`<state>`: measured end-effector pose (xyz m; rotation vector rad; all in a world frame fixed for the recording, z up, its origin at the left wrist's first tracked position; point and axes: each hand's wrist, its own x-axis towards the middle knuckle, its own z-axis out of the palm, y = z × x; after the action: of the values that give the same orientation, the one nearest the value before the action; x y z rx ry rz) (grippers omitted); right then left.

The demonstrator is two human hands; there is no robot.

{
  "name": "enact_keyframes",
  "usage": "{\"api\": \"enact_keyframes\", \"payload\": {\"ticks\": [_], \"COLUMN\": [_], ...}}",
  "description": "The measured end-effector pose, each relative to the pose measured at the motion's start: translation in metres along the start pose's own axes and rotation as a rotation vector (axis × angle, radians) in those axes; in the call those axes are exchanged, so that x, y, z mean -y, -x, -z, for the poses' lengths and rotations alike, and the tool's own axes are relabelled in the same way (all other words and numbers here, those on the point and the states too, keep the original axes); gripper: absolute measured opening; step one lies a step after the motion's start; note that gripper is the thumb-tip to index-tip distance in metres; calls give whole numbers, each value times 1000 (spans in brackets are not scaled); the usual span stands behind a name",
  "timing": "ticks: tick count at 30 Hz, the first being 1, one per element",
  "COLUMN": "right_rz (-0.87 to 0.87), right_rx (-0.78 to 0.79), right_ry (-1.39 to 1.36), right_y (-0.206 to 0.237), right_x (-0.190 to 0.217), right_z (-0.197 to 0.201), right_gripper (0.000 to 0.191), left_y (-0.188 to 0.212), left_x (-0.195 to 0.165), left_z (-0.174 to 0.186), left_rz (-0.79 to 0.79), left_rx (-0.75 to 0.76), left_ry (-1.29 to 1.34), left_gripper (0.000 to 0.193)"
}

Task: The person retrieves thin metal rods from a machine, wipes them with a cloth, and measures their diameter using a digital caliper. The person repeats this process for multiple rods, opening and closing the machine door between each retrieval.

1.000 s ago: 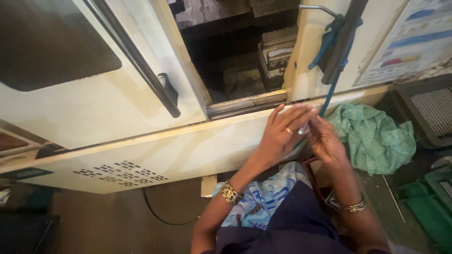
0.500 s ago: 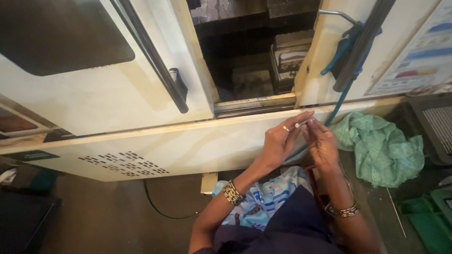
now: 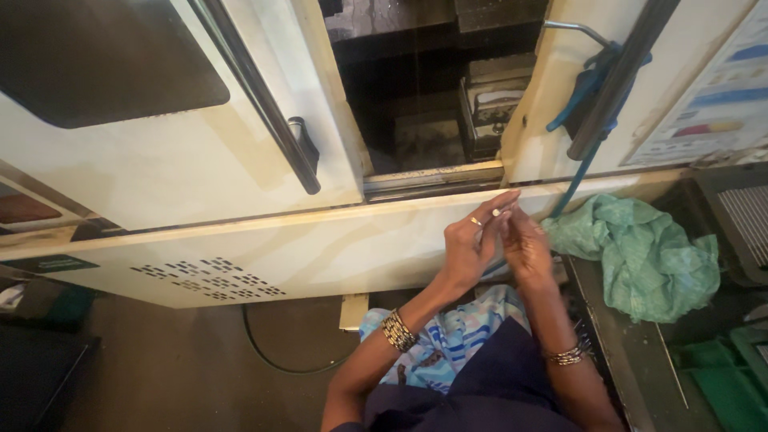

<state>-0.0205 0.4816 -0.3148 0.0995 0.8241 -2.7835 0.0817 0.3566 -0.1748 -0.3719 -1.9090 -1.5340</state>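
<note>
My left hand point(image 3: 470, 244) and my right hand point(image 3: 524, 240) are together in front of the cream machine panel point(image 3: 320, 248), fingertips meeting around a small metal part point(image 3: 498, 212). The part is tiny and mostly hidden by my fingers. A ring shows on the left hand, and bangles sit on both wrists. Just above my hands is the dark opening of the machine point(image 3: 432, 88) between its two doors.
A sliding door with a long black handle point(image 3: 264, 104) is at left. A blue hose point(image 3: 588, 128) hangs from the right door. A crumpled green cloth point(image 3: 648, 256) lies at right, green bins point(image 3: 720, 384) below it. A black cable point(image 3: 264, 352) runs on the floor.
The view has shifted down and left a little. My hands have stayed joined on the small part, moving slightly lower against the panel and away from the blue hose.
</note>
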Motion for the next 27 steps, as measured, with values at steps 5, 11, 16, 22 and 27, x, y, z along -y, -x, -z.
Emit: {"api": "enact_keyframes", "payload": {"ticks": [5,11,16,22,27], "right_rz": [-40,-6,1044,780,787], "right_rx": [-32,168,-71,385,331], "right_ry": [-32,120,724,1158,1069], "right_y": [-5,-5,-43,-91,-94], "right_x": [-7,11,131,195,198], "right_z": [-3,-1,-26,-51,-54], "right_gripper": [17,15,27,39,39], "left_y": [1,-14,-83,-178,-209], "left_x": [10,23,13,-24,-25], "left_z": [-1,27,145,230,243], "left_rz": [-2,-230,-487,-332,-316], "left_rx": [-38,-234,-767,-840,-828], "left_ry": [-42,-256,-573,-812,-944], "left_gripper": [35,22,32,30,28]}}
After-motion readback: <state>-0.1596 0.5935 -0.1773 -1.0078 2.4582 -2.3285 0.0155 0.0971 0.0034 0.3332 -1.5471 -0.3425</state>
